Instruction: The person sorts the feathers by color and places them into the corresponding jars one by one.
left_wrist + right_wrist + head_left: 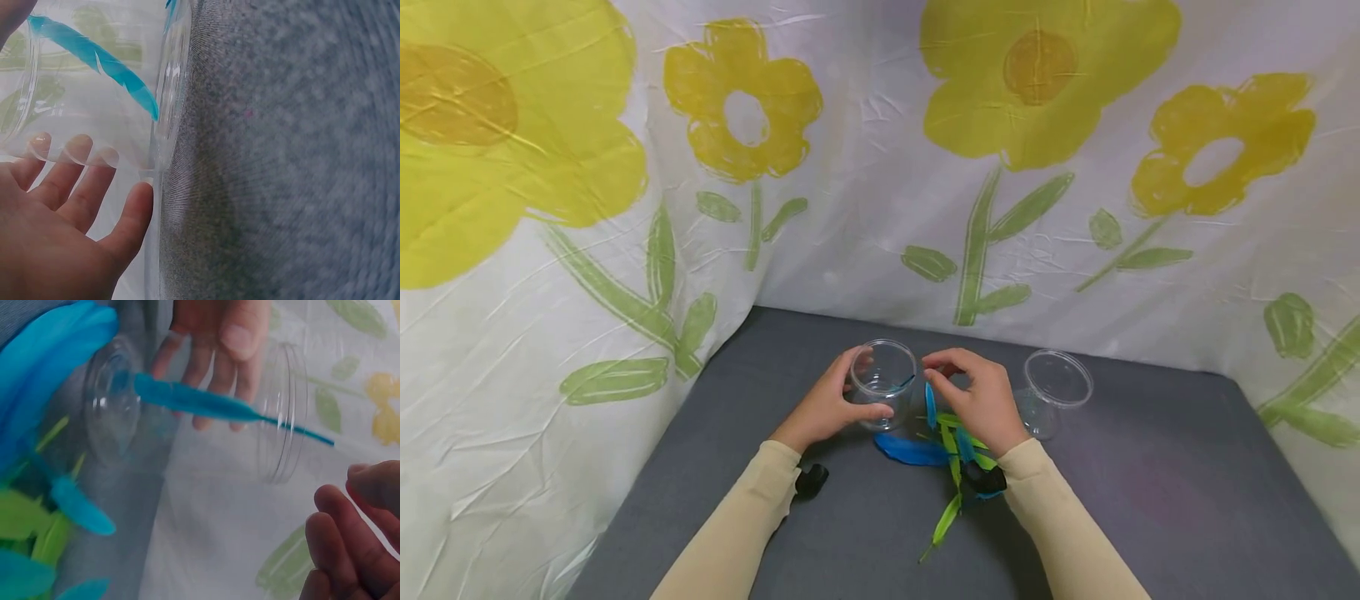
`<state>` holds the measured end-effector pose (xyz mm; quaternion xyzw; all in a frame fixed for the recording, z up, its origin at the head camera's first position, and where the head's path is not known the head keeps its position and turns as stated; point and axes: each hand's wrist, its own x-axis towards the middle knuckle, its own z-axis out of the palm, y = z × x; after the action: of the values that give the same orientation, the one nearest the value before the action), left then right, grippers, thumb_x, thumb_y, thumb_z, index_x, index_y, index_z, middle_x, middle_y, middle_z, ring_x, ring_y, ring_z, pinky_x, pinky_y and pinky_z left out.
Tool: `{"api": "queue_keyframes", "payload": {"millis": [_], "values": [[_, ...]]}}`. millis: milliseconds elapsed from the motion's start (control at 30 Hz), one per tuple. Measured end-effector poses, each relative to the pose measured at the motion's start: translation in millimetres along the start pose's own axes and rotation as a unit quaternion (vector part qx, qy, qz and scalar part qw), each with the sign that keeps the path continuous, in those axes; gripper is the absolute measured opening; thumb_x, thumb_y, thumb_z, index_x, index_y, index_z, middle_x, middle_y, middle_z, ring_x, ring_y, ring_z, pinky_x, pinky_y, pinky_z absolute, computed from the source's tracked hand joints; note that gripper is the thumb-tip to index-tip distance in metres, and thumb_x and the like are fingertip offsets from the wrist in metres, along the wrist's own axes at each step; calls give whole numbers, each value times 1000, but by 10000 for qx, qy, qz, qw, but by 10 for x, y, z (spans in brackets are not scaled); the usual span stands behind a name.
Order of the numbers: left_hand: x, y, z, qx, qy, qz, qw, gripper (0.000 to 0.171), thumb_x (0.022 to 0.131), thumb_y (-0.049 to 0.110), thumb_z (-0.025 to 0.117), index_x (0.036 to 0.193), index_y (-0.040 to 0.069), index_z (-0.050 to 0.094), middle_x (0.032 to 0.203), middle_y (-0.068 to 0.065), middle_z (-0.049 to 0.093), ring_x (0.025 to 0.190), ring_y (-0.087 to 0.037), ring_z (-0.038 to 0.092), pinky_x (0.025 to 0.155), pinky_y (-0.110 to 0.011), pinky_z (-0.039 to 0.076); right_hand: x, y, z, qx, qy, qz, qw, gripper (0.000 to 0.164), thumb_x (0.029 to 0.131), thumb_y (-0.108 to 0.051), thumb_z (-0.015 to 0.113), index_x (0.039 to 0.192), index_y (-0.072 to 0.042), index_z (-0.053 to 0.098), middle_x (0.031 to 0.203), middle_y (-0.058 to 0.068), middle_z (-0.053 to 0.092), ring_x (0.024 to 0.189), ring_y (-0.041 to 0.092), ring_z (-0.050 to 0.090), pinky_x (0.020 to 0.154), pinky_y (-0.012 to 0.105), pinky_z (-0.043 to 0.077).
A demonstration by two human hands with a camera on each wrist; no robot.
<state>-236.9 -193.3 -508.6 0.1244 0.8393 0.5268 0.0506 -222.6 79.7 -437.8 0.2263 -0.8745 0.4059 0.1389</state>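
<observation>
A clear plastic jar (880, 385) is held at its side by my left hand (829, 404), the thumb at the front and the fingers behind. Inside leans a blue feather (194, 400), its quill poking past the rim in the right wrist view. My right hand (976, 390) hovers just right of the jar, fingers loosely bent and nothing visible between them. The quill tip stands apart from its fingertips. Below the right hand lie loose feathers: a wide blue feather (912, 450), smaller blue ones, and several green feathers (950, 518), partly hidden by the wrist.
Another clear jar (1058, 379) stands to the right, behind the right hand. Grey cloth (1150, 500) covers the table. Along the back and sides hangs a white curtain (857, 208) with yellow flowers. Black wrist cameras (811, 482) sit at both cuffs.
</observation>
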Motion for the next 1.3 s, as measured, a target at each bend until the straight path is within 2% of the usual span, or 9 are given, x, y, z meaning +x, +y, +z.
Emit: {"api": "queue_keyframes", "payload": {"millis": [133, 333, 567, 800, 1067, 1300], "values": [[1, 13, -5, 6, 22, 7, 10000, 101, 84, 50, 94, 164, 39, 34, 163, 4, 48, 154, -22, 45, 127, -58, 39, -60, 85, -38, -159, -33, 137, 9998, 16, 102, -23, 78, 117, -27, 80, 108, -8, 79, 94, 10, 71, 84, 43, 60], [-12, 28, 1, 3, 20, 9, 10000, 105, 81, 56, 94, 164, 38, 34, 164, 4, 48, 154, -22, 45, 127, -58, 39, -186, 186, -21, -296, -444, 427, 9977, 14, 101, -20, 79, 114, -24, 81, 106, -8, 78, 91, 10, 68, 81, 43, 61], [-11, 12, 34, -19, 3, 29, 10000, 104, 81, 56, 93, 165, 39, 33, 164, 5, 48, 155, -21, 44, 127, -59, 39, -337, 228, 40, -542, -715, 409, 9951, 16, 100, -19, 80, 116, -17, 81, 105, -7, 77, 91, 10, 69, 81, 40, 62], [7, 17, 32, -6, -5, 17, 10000, 105, 80, 59, 93, 164, 39, 34, 164, 5, 48, 155, -22, 44, 127, -58, 39, -503, 196, -26, -672, -974, 553, 9914, 16, 99, -21, 81, 115, -17, 82, 109, -5, 79, 99, 19, 73, 91, 48, 63], [2, 35, 0, 0, -43, 27, 10000, 107, 80, 57, 94, 166, 36, 33, 165, 4, 47, 156, -23, 43, 127, -59, 38, -744, 251, -134, -1002, -1138, 779, 9854, 17, 97, -17, 83, 113, -20, 82, 108, -7, 78, 100, 14, 74, 90, 42, 63], [-8, 37, -3, 41, -42, -28, 10000, 105, 81, 56, 93, 165, 40, 32, 165, 5, 46, 156, -23, 43, 127, -58, 39, -843, 313, -132, -1086, -1243, 843, 9827, 19, 95, -17, 85, 113, -22, 82, 109, -9, 78, 103, 14, 75, 90, 40, 64]]}}
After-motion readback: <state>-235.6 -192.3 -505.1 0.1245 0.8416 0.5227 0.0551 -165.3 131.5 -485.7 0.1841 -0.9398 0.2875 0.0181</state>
